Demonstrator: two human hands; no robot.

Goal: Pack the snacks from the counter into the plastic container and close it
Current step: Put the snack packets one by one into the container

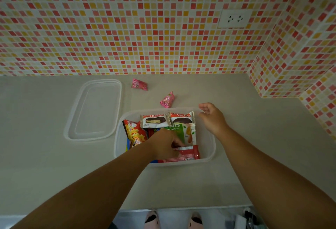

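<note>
A clear plastic container (pixel 211 148) stands open on the counter, holding two choco pie packs (pixel 154 119), a green nuts pack (pixel 189 132), an orange-red snack bag (pixel 134 132) and a red bar (pixel 189 153). My left hand (pixel 163 145) is inside the container, fingers closed on the red bar's left end. My right hand (pixel 211 118) rests on the container's far right rim, fingers curled on its edge. Two pink candy packets lie on the counter beyond the container: one (pixel 139 84) farther back and one (pixel 167 99) near the rim. The clear lid (pixel 94 109) lies flat to the left.
A mosaic-tiled wall runs along the back, with a white socket (pixel 235 18) on it. A tiled corner block (pixel 291 65) juts out at the right. The counter's front edge (pixel 181 208) is near my body; feet in slippers show below.
</note>
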